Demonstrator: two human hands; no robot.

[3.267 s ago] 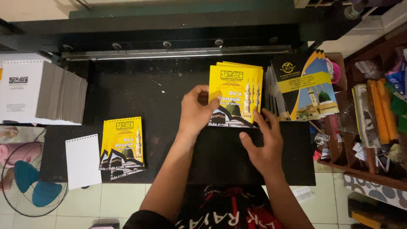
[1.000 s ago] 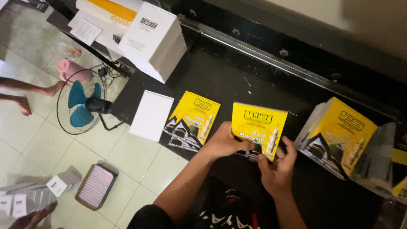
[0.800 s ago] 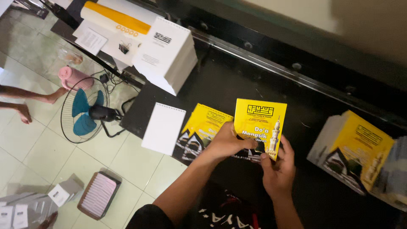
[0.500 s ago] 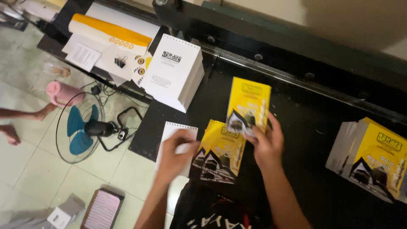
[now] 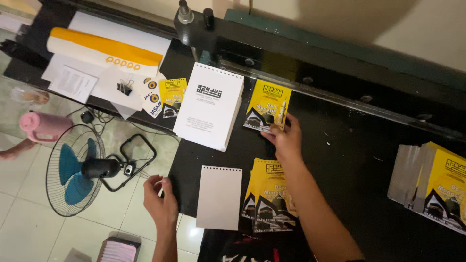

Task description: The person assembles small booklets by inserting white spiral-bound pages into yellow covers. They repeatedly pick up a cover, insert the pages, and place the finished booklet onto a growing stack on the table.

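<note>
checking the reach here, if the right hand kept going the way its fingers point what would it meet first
The right hand already touches the yellow booklet. Going on up and left, it would probably meet the white pad next, though the exact line is hard to judge.

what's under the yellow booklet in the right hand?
The black table shows around the yellow booklet held by the right hand. Whatever lies directly beneath is covered.

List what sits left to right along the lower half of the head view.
Pink jug → floor fan → left hand → blank white perforated sheet → yellow booklet pile → booklet stack at right edge.
</note>
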